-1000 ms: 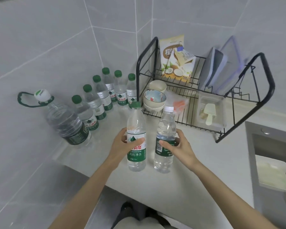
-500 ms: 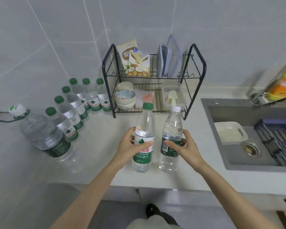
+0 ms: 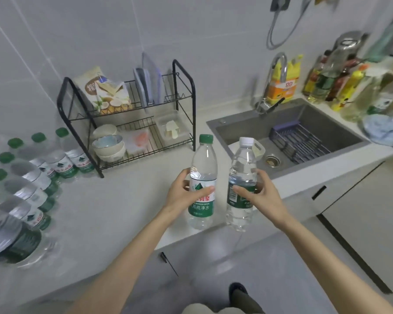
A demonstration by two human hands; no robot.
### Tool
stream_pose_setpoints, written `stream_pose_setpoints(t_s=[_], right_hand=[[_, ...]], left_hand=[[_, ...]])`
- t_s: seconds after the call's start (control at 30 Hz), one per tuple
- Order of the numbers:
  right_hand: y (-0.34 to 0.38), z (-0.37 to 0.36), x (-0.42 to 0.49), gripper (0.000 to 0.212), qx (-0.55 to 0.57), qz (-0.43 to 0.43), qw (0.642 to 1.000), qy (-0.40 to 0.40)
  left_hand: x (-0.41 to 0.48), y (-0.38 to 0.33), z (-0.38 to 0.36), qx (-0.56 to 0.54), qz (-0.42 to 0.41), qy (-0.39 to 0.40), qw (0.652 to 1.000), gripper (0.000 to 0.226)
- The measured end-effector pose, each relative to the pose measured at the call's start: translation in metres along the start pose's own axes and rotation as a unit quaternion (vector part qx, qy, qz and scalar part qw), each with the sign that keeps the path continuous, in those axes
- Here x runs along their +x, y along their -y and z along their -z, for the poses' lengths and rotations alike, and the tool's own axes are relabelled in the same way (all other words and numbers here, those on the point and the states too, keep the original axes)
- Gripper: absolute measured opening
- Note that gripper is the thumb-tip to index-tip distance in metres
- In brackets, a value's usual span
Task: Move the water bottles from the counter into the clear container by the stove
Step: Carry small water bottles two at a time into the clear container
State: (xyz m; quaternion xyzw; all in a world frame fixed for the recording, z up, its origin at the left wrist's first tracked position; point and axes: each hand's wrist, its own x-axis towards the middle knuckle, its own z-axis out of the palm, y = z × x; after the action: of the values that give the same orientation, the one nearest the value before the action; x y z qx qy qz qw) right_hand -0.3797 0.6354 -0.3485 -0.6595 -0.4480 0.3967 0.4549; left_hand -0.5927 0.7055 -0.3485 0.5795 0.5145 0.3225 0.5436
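My left hand (image 3: 182, 194) grips a green-capped water bottle (image 3: 203, 168) with a green and white label. My right hand (image 3: 262, 196) grips a white-capped water bottle (image 3: 243, 165) with a dark green label. Both bottles are upright and held over the counter's front edge, just left of the sink. Several more green-capped bottles (image 3: 61, 160) stand in a row along the left wall. A large water jug (image 3: 14, 240) lies at the far left. The clear container and the stove are out of view.
A black wire dish rack (image 3: 184, 74) with bowls, a snack bag and lids stands at the back. The steel sink (image 3: 241, 124) holds a dark drain basket (image 3: 300, 141). Oil and sauce bottles (image 3: 334, 80) crowd the right back corner. The counter (image 3: 114, 200) runs left.
Both hands have carried their bottles to the right, from the counter's middle to its front edge beside the sink. The view has swung right, showing the faucet and condiment bottles.
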Motion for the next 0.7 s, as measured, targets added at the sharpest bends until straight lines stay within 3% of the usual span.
stream_pose_setpoints(t_s=[0.1,0.23,0.37,0.7], right_hand=[[-0.006,0.028,-0.007,0.072,0.002,-0.003,0.999,-0.032],[-0.016,0.079,-0.017,0.056,0.022,-0.013,0.997,-0.076],[-0.036,0.138,-0.021,0.065,0.026,-0.025,0.991,-0.127],[-0.081,0.315,-0.053,0.058,0.043,-0.037,0.962,-0.269]], left_hand=[[0.011,-0.011,-0.028,0.004,-0.011,0.035,0.999,0.062],[0.025,-0.034,-0.083,0.0,-0.031,0.099,0.995,0.055],[0.039,-0.057,-0.146,-0.006,-0.047,0.142,0.989,0.052],[0.061,-0.113,-0.35,-0.001,-0.09,0.27,0.959,0.058]])
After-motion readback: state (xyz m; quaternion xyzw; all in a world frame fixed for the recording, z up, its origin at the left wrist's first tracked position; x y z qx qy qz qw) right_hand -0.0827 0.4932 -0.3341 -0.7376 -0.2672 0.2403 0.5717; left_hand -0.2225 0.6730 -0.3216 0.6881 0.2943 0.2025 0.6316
